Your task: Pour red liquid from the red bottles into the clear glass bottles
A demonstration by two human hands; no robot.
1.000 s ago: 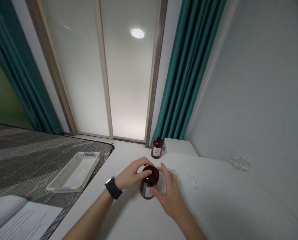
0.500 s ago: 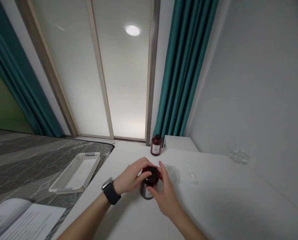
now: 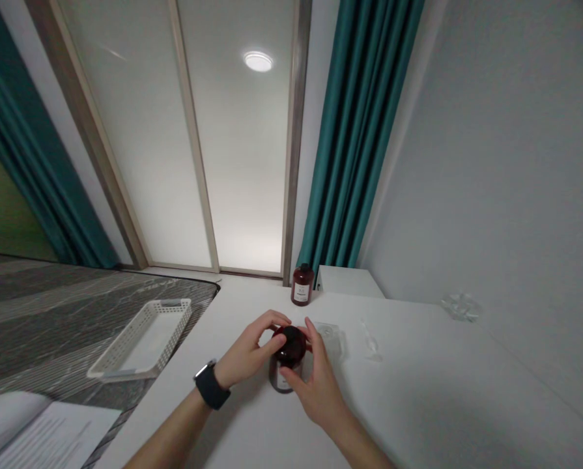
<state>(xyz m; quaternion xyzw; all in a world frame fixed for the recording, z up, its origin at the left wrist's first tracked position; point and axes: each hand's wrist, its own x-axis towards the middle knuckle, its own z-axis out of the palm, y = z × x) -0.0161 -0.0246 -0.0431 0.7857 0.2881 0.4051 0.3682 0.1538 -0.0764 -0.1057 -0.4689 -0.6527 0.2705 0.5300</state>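
Observation:
A dark red-brown bottle [image 3: 290, 352] with a black cap and a white label stands upright on the white table [image 3: 262, 436]. My left hand [image 3: 249, 352], with a dark watch on the wrist, is closed around the cap, its thumb on the near side. Around the bottle's right side, my right hand [image 3: 320, 384] has its thumb on the label and its fingers behind. Just beyond my right fingers lies a clear plastic tray [image 3: 331, 339]. A small clear plastic piece [image 3: 370, 342] rests to the right of it.
A second brown bottle [image 3: 301, 284] stands at the table's far edge beside a white box-like unit [image 3: 350, 281]. A crumpled clear item [image 3: 461, 306] lies far right by the wall. To the left are a white basket [image 3: 144, 342] and an open book [image 3: 51, 433].
The view has shifted slightly, so everything sits a little further left. My left fingers have moved slightly at the cap; both hands remain on the bottle.

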